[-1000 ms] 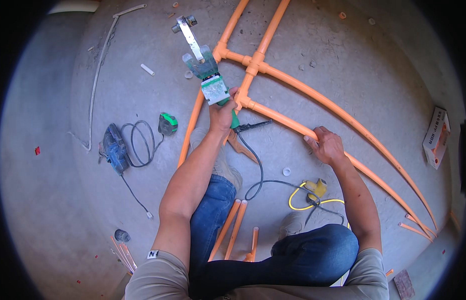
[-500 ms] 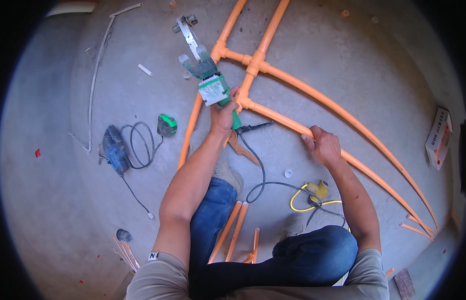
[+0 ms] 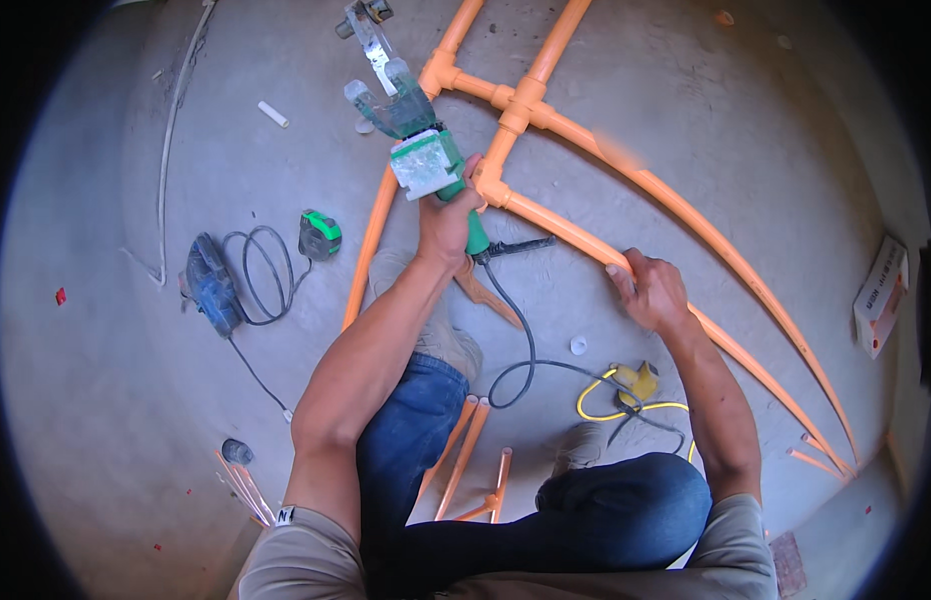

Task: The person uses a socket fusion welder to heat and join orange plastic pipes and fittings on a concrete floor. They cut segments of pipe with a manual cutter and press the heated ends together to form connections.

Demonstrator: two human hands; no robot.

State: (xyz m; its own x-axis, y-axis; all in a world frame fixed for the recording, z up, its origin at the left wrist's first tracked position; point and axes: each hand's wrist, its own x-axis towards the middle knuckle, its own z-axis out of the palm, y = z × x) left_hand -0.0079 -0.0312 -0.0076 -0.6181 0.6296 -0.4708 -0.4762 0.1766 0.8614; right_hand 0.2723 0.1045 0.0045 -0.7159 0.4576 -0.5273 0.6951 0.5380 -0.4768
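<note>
1. Concrete floor (image 3: 746, 130) spreads bare and grey under everything, with the person crouched low on it, knees in blue jeans.
2. Orange pipes (image 3: 686, 215) run across the floor in long curving lines, joined near the top by tee and elbow fittings; one straight run drops down the left side past the person's left arm.
3. Left forearm reaches up and forward from the lower edge, elbow bent, wrist raised above the pipe joint.
4. Right forearm stretches out to the side, lower and flatter, toward the nearer curved pipe.
5. Pipe welding tool (image 3: 416, 140), green-bodied with a metal blade sticking out at the top, is tilted up and away just left of the elbow fitting; its black cable (image 3: 521, 350) loops back between the knees.
6. Blue power tool (image 3: 208, 285) lies well off to the left with its cord coiled beside it.
7. Left hand (image 3: 448, 222) is closed tight round the green handle of the welding tool.
8. Right hand (image 3: 651, 290) is clasped over the nearer orange pipe, fingers wrapped on it.
9. Short orange pipe offcuts (image 3: 466, 450) lie between the legs.
10. Yellow cable (image 3: 611, 400) with a plug block sits near the right knee.
11. Green tape measure (image 3: 321, 235) rests just beside the coiled cord.
</note>
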